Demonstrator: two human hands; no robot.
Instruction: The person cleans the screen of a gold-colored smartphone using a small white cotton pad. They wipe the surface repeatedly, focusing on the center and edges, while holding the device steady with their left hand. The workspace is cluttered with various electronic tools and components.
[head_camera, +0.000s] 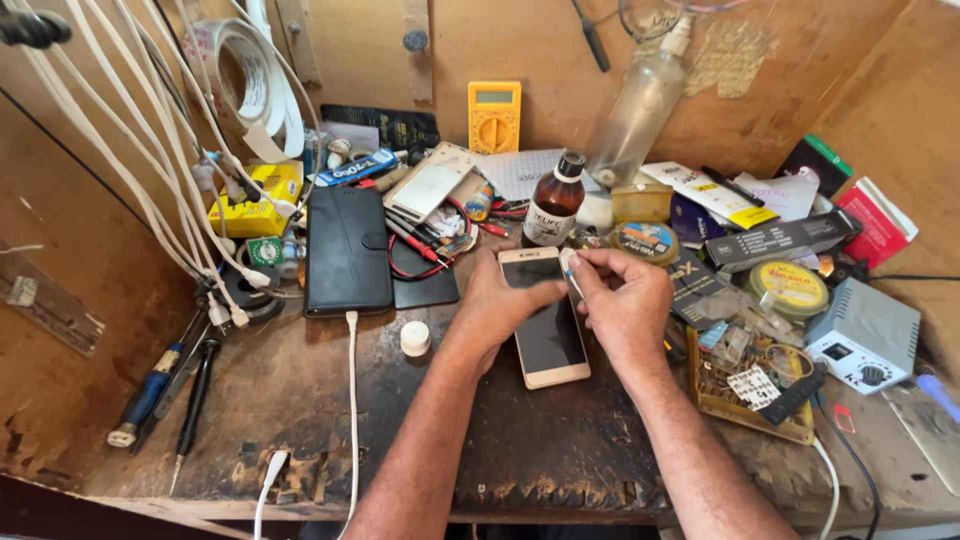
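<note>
Left hand (500, 300) curls over the left edge of a gold-framed smartphone (545, 318) lying flat on the worn workbench (540, 440), pinning it; right hand (625, 305) is closed in a pinch on a small white tool (570, 272) set at the phone's top right corner. Likely risk: the tip skids across the dark glass, since the phone is pinned from one side only. The uncapped brown bottle (555, 205) stands just beyond the fingers and could tip; its white cap (415, 338) sits left of the left hand.
</note>
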